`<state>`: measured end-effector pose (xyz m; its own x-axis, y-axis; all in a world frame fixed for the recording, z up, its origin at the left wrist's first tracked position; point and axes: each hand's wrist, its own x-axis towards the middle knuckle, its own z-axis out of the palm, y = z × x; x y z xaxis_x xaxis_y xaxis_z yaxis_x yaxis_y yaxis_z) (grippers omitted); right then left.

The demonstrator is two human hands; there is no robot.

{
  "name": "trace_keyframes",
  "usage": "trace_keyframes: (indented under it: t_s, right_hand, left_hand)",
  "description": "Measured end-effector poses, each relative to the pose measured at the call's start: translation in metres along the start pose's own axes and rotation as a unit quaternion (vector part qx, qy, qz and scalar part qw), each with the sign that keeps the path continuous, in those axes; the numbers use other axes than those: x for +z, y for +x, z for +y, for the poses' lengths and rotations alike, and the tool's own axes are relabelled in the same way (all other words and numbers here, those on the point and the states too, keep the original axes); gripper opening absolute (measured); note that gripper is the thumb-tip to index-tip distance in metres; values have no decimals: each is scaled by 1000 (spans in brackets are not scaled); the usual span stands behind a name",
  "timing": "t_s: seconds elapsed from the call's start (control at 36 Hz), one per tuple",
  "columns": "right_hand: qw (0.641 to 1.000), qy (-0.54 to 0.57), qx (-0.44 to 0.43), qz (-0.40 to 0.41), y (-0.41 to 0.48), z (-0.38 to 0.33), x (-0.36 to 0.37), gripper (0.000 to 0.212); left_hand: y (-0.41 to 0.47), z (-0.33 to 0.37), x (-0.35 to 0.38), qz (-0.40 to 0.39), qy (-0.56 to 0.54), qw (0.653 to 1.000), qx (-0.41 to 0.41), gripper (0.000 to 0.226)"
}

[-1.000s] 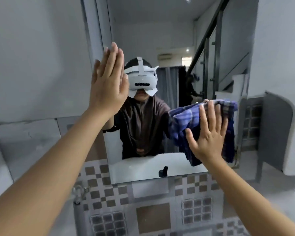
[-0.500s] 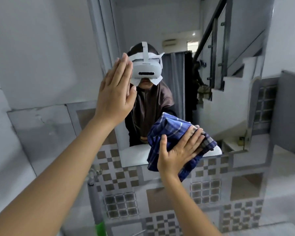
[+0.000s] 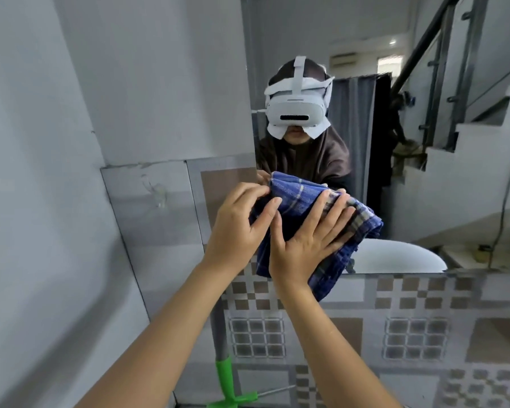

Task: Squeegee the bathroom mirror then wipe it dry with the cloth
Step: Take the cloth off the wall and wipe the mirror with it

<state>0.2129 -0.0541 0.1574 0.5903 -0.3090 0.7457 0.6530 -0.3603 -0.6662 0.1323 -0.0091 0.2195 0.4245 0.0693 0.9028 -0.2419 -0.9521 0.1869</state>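
Note:
The wall mirror (image 3: 409, 178) fills the upper right and reflects a person wearing a white headset. A blue checked cloth (image 3: 298, 198) is bunched at the mirror's lower left corner. My left hand (image 3: 239, 225) grips the cloth's left edge with curled fingers. My right hand (image 3: 309, 242) lies flat over the cloth, fingers spread, with the cloth hanging below it. A green-and-grey handled tool (image 3: 224, 369), which may be the squeegee, stands against the wall below my arms.
Patterned grey and brown tiles (image 3: 395, 334) cover the wall under the mirror. A plain grey wall (image 3: 56, 142) runs along the left. The mirror reflects a white basin (image 3: 395, 257), a staircase with railing and a curtain.
My left hand has come down from the mirror's left edge and taken hold of the cloth. My right hand with the cloth has moved left to the mirror's lower left corner.

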Motion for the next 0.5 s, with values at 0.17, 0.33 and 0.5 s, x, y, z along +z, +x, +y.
trace_keyframes:
  t_s: [0.17,0.33,0.5]
  right_hand:
    - [1000,1,-8,-28,-1,1,-6,82]
    - [995,24,-10,-92,-5,3,-27,83]
    - [993,54,-31,-99,-28,1,-74,71]
  left_hand:
    - [11,7,7,28,15,999,-3,15]
    - [22,14,3,13,30,999,-8,9]
    - [24,28,-6,-23,42,999,-16,13]
